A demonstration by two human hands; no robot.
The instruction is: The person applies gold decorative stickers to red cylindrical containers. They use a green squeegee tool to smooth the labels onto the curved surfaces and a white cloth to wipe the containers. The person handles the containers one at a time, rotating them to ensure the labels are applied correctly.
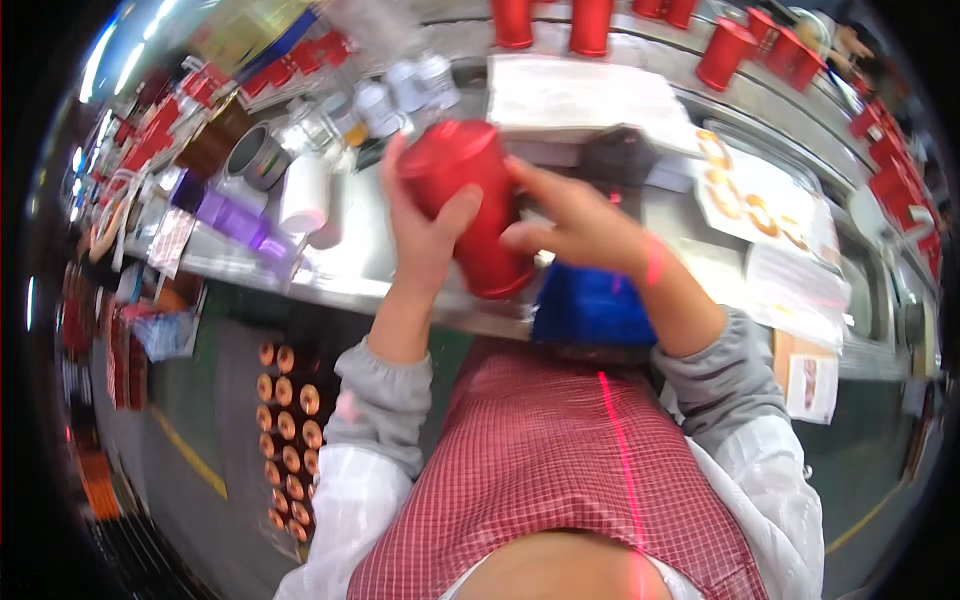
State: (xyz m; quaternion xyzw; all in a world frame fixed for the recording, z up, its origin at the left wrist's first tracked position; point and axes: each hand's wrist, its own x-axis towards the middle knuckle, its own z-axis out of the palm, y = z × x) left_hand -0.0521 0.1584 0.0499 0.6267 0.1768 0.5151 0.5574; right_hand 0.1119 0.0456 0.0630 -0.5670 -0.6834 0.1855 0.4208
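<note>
Above the metal bench I hold a glossy red cylindrical canister (490,225), tilted and blurred by motion. My left hand (425,225) wraps around its left side, thumb across the front. On its right side, my right hand (585,220) touches the canister with thumb and index finger; the other fingers curl under and are partly hidden. Just below my right hand, a bright blue block-shaped thing (595,308) sits at the bench edge. A dark rounded object (618,160) stands behind that hand.
Along the back stand more red canisters (722,55) and a white stack (590,95). White rolls (305,195), jars (375,105) and a purple cylinder (235,220) are at left. Ring-shaped orange pieces (745,200) lie at right. Copper-coloured round parts (285,425) stand in rows below left.
</note>
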